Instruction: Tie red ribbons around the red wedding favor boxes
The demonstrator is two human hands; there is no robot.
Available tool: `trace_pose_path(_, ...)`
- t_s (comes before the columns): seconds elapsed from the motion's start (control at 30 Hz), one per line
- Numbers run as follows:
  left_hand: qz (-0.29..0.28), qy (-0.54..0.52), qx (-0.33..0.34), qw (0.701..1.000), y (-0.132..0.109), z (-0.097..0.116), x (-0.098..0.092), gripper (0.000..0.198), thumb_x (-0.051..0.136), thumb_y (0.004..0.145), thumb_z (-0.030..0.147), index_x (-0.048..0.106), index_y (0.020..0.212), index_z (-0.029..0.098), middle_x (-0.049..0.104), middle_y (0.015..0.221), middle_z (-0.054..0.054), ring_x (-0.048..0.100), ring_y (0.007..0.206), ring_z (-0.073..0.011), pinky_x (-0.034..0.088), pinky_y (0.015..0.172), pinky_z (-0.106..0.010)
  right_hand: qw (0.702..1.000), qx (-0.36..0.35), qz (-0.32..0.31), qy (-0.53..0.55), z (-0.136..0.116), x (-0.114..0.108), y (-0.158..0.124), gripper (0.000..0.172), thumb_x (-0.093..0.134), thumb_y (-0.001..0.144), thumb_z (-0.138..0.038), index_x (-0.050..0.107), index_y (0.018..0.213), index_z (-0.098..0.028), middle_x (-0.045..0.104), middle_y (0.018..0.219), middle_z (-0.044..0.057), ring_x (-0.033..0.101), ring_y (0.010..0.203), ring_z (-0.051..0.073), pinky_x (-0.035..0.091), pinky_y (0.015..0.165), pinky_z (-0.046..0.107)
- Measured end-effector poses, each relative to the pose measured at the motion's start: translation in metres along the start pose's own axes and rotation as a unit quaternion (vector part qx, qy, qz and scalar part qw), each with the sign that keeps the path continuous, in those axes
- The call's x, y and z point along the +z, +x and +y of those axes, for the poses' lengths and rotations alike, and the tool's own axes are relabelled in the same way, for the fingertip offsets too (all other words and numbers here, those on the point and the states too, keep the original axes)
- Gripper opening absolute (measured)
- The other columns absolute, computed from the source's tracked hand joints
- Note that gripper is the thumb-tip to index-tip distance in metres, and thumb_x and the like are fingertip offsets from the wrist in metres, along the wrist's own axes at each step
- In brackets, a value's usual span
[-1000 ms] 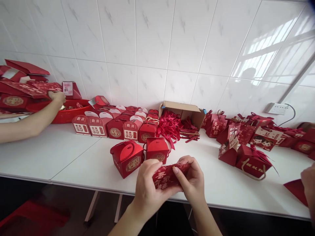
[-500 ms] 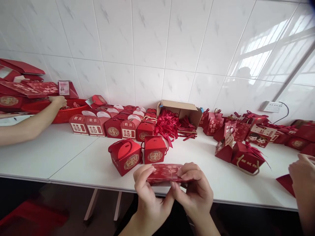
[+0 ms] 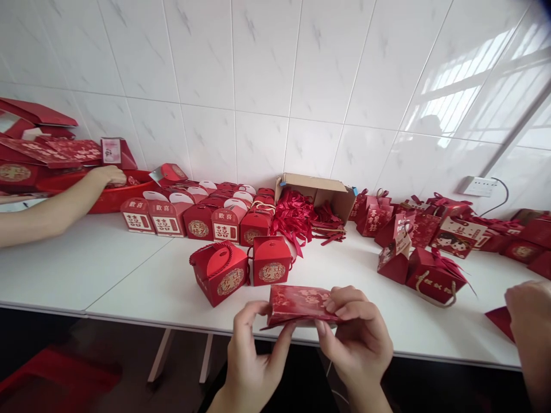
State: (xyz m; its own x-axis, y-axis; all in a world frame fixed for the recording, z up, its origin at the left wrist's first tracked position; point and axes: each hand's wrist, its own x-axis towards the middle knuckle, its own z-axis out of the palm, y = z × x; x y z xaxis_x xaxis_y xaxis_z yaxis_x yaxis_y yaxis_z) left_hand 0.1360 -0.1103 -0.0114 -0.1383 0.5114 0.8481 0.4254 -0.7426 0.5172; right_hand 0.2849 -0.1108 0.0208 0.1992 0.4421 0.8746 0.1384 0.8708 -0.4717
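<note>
A small dark red box with a pale floral print [image 3: 299, 304] is held up at the table's front edge. My left hand [image 3: 258, 344] has its left end between thumb and fingers. Around its right end my right hand [image 3: 355, 327] is closed, thumb below and fingers on top. The underside of the box is mostly hidden. Just behind it stand a red box with a twisted cord handle [image 3: 219, 272] and a second red box with a gold round emblem [image 3: 271, 261].
Rows of red boxes [image 3: 198, 215] stand by the wall, beside a carton [image 3: 318, 183] of red ribbons [image 3: 295, 215]. More boxes [image 3: 434, 275] are at right. Another person's hand reaches into a red basin [image 3: 107, 201]; another hand [image 3: 529, 315] is at far right.
My right hand has shifted right and the held box has turned slightly, showing more of its printed face. My left hand's fingers have moved to its left edge. The hand at the basin moved slightly right.
</note>
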Motion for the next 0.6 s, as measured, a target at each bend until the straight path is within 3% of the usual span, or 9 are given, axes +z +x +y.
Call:
trace_pose_path(0.1, -0.084, 0.002, -0.01, 0.996, 0.001, -0.002, -0.013, 0.023, 0.065, 0.082, 0.007, 0.054, 0.098, 0.02, 0.063, 0.083, -0.001, 0.063, 0.075, -0.0134, 0.053, 0.07, -0.022, 1.0, 0.009, 0.0, -0.003, 0.003, -0.004, 0.0, 0.023, 0.067, 0.078, -0.008, 0.052, 0.089, -0.023, 0.055, 0.078, 0.003, 0.052, 0.072, 0.017, 0.048, 0.061, 0.032)
trace_pose_path(0.23, -0.156, 0.007, 0.046, 0.987, 0.018, -0.003, -0.036, 0.018, 0.061, 0.083, 0.004, 0.058, 0.09, 0.02, 0.063, 0.075, 0.0, 0.063, 0.068, -0.0129, 0.053, 0.063, -0.022, 1.0, 0.016, -0.008, -0.016, 0.005, -0.008, 0.001, 0.022, 0.068, 0.078, -0.011, 0.052, 0.088, -0.023, 0.054, 0.076, 0.002, 0.053, 0.07, 0.018, 0.049, 0.059, 0.032)
trace_pose_path(0.33, -0.163, 0.032, 0.085, 0.983, 0.033, -0.001, -0.057, 0.019, 0.061, 0.082, 0.002, 0.061, 0.087, 0.02, 0.065, 0.075, -0.002, 0.064, 0.072, -0.0156, 0.054, 0.064, -0.026, 0.999, 0.004, -0.031, -0.03, 0.005, -0.011, 0.003, 0.024, 0.069, 0.076, -0.01, 0.052, 0.089, -0.023, 0.055, 0.076, 0.002, 0.053, 0.07, 0.017, 0.049, 0.059, 0.032)
trace_pose_path(0.47, -0.163, -0.005, 0.074, 0.984, 0.048, 0.01, -0.084, 0.022, 0.058, 0.081, 0.001, 0.062, 0.087, 0.022, 0.068, 0.079, -0.004, 0.066, 0.083, -0.0214, 0.058, 0.066, -0.032, 0.992, -0.036, -0.114, -0.048, 0.002, -0.013, 0.007, 0.029, 0.069, 0.074, -0.007, 0.053, 0.092, -0.024, 0.057, 0.076, 0.001, 0.055, 0.068, 0.017, 0.05, 0.062, 0.035)
trace_pose_path(0.6, -0.098, -0.104, 0.063, 0.988, 0.059, 0.028, -0.089, 0.044, 0.06, 0.075, -0.005, 0.057, 0.104, 0.028, 0.068, 0.071, 0.001, 0.064, 0.065, -0.0192, 0.059, 0.059, -0.036, 0.976, -0.087, -0.197, -0.044, -0.004, -0.01, 0.005, 0.032, 0.069, 0.073, -0.007, 0.053, 0.095, -0.023, 0.059, 0.076, 0.002, 0.056, 0.065, 0.017, 0.051, 0.06, 0.035)
